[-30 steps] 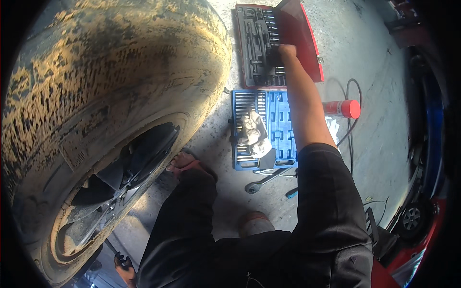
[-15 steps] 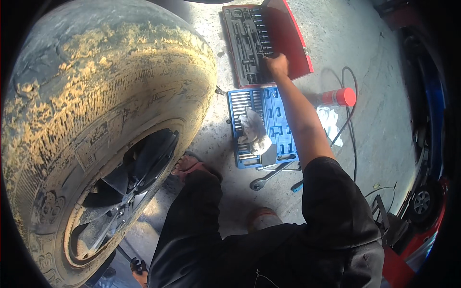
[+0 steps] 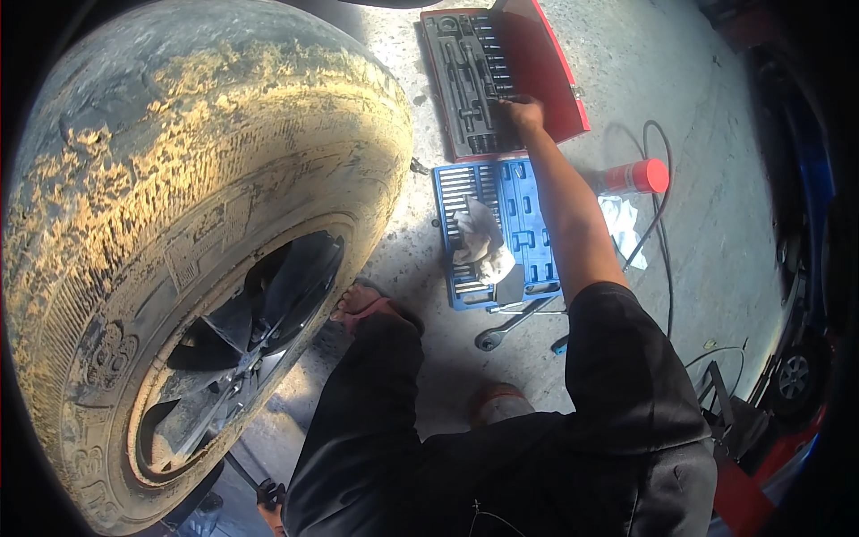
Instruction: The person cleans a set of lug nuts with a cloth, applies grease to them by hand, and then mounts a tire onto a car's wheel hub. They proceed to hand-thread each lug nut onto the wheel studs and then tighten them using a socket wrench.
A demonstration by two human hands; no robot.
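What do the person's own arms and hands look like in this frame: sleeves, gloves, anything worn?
Only the right arm shows clearly. The right hand is bare: no glove, and no ring or watch that I can make out. The forearm is uncovered up to a short black sleeve. The left hand is barely visible at the lower edge, too dark to describe.

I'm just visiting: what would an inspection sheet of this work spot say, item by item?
Surface: grey concrete floor, dusty.
Job's things: open red tool case with black tray; open blue socket case.
Clutter: grey rag on blue case; red-capped spray can; white cloth; metal wrench.
Hands: right hand reaching into red case; left hand low beside the mud-caked tyre, grip unclear.
Cables: black hose looping on the floor.
Surroundings: blue vehicle body at right.
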